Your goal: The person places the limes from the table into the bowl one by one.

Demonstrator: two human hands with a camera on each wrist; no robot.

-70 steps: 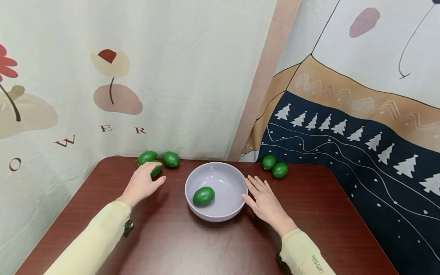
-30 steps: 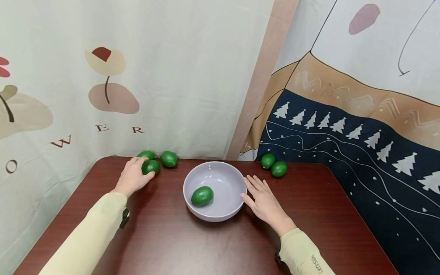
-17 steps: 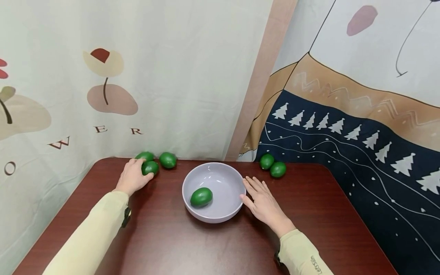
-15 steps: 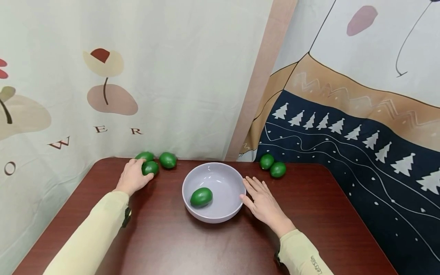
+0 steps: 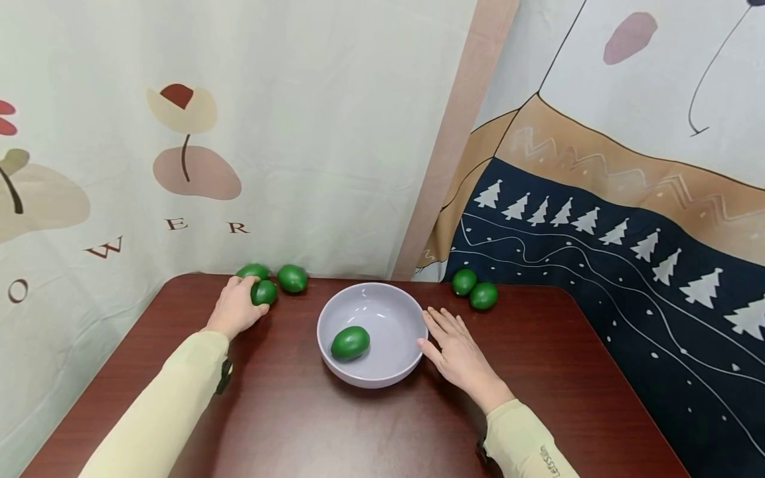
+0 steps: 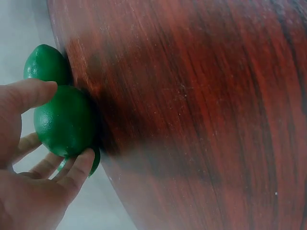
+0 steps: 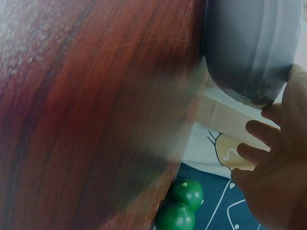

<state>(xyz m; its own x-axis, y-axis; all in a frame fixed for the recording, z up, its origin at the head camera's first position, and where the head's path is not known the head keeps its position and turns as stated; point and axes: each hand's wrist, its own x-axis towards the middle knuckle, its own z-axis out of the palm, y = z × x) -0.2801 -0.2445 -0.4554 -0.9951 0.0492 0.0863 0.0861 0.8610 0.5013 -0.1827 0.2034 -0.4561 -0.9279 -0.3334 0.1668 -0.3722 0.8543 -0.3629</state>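
Observation:
My left hand (image 5: pixel 236 309) grips a green lime (image 5: pixel 265 292) at the back left of the table. In the left wrist view, the thumb lies on one side of that lime (image 6: pixel 64 122) and the fingertips (image 6: pixel 85 163) on the other. Two more limes sit close by, one behind the fingers (image 5: pixel 254 269) and one to the right (image 5: pixel 292 279). Fingers extended, my right hand (image 5: pixel 460 352) touches the right side of a pale lilac bowl (image 5: pixel 394 338). Inside the bowl, toward its left, lies one lime (image 5: pixel 350 342).
Two limes, one farther back (image 5: pixel 464 281) and one nearer (image 5: pixel 483 296), lie together at the back right edge. The dark red wooden table (image 5: pixel 335 431) ends against a pale printed curtain (image 5: pixel 323 146) and a navy tree-patterned cloth (image 5: pixel 538 245).
My left hand has come down over the lime and closed its fingers around it; the lime has shifted slightly right. My right hand stays at the bowl.

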